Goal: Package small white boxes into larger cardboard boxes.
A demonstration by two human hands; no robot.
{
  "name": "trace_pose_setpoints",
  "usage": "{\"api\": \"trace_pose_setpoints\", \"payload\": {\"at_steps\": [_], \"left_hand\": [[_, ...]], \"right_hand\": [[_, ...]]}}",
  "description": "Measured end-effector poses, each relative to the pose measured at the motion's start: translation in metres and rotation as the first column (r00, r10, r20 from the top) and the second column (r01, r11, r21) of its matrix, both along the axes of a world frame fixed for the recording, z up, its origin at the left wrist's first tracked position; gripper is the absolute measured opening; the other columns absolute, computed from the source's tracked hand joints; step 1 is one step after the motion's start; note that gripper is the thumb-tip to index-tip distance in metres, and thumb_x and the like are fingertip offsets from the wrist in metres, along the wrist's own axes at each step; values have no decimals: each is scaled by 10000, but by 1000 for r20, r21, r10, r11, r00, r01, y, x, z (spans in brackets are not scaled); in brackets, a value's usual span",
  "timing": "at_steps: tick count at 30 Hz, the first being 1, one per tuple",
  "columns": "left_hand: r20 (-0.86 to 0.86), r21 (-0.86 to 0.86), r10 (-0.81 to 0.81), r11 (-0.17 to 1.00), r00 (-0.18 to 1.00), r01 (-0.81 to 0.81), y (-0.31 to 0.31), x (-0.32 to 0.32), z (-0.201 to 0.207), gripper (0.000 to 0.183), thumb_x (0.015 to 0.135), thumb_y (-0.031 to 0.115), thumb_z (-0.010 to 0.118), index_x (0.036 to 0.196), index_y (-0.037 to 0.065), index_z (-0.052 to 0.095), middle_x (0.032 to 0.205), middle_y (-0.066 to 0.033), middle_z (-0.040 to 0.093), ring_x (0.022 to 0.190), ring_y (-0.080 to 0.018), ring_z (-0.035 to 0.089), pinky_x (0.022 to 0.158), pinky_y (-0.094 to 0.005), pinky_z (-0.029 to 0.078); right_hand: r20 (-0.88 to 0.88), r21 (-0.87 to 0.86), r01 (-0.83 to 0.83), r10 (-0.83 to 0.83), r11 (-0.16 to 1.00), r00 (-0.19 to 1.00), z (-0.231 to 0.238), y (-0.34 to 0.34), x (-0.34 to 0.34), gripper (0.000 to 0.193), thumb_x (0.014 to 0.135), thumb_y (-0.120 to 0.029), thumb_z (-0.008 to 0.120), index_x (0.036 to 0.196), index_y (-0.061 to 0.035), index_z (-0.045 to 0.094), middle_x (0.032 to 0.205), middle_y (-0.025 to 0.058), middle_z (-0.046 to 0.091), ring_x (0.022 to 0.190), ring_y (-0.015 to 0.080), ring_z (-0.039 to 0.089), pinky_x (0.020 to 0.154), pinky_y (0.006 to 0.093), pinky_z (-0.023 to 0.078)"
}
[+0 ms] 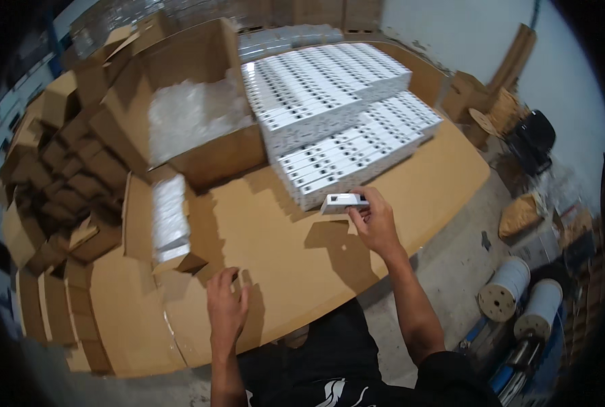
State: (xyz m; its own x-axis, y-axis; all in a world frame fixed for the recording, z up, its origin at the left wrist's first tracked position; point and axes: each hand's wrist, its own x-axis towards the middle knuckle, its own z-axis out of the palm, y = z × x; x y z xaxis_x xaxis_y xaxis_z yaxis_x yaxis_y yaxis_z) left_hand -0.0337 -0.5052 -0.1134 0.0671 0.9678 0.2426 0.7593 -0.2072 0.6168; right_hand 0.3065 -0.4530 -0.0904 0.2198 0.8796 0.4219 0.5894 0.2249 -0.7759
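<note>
My right hand [376,222] grips a small white box [340,201] between thumb and fingers, a little above the cardboard-covered table. Just beyond it stand rows of similar white boxes, a lower block [357,152] and a taller stack [323,85] behind. Over the table's near edge is my left hand [225,302], empty, its thumb apart from the bent fingers. Nearest to that hand is a small open carton [197,263] with a bubble-wrapped bundle [170,214] inside.
A large open carton [214,156] with clear plastic wrap [190,112] stands at the far left. Folded brown cartons [79,163] pile up on the left. Cable spools [504,288] stand on the floor at the right, beyond the table's rounded edge [475,183].
</note>
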Motion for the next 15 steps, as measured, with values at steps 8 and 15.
{"api": "trace_pose_setpoints", "payload": {"at_steps": [8, 15], "left_hand": [[414, -241, 55, 969, 909, 51, 26, 7, 16, 374, 1027, 225, 575, 1335, 19, 526, 1117, -129, 644, 958, -233, 662, 810, -368, 549], [939, -301, 219, 898, 266, 321, 88, 4, -29, 293, 1075, 244, 493, 1315, 76, 510, 1103, -94, 638, 922, -147, 651, 753, -297, 567]], "right_hand": [[-90, -74, -289, 282, 954, 955, -11, 19, -111, 314, 827, 26, 705, 1123, -2, 604, 1034, 145, 631, 836, 285, 687, 675, 344, 572], [-116, 84, -469, 476, 879, 872, -30, 41, -142, 312, 826, 30, 656, 1133, -8, 614, 1238, 153, 570, 945, 267, 662, 766, 314, 558]]}}
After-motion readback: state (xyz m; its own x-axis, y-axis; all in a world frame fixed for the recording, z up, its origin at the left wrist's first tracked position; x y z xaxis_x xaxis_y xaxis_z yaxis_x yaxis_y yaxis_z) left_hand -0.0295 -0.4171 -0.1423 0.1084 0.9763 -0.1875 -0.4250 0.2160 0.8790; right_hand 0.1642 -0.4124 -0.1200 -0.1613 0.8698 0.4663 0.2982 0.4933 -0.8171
